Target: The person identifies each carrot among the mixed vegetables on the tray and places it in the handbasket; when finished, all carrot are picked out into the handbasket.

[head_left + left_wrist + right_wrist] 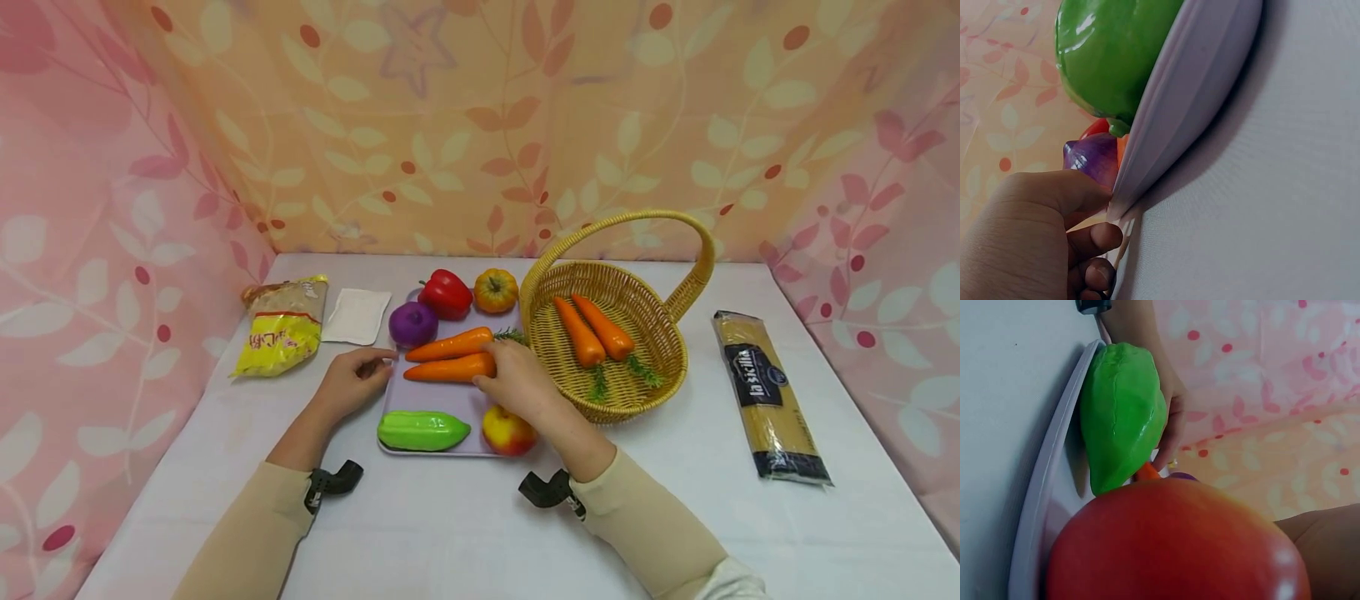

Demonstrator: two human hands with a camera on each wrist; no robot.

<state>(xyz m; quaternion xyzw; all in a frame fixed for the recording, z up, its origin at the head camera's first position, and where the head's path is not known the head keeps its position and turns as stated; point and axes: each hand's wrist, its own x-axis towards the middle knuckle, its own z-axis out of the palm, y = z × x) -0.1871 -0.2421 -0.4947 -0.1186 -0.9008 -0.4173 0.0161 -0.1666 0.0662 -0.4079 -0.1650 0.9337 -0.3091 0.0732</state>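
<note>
A: How does the held item appear?
B: Near carrot [446, 370]: glossy orange, smooth, tapered, on the lilac tray [450, 398]. The right hand [519, 379] grips its thick end between thumb and fingers. The far carrot [450, 343], similar in form and colour, lies just behind, with dark-green leaves [512, 335] beyond its thick end.

A: And the left hand [352, 387]?
B: Bent fingers at the tray's left rim; whether they pinch it or merely touch it cannot be told.

A: Which edges bound the near carrot, and where is there room?
B: Left: the rim, just beyond the tip. Behind: the far carrot, then a purple vegetable [413, 325]. Right: a woven basket [637, 283], just beside the right hand, its handle arching above. Front: bare tray, then a green vegetable [420, 431] and, at right, an apple [510, 432]; past the front rim, open desk [450, 517].

A: Orientation?
B: Long axis across the tray, tip toward the left hand, thick end toward the basket. The far carrot runs nearly parallel, slightly more canted.
</note>
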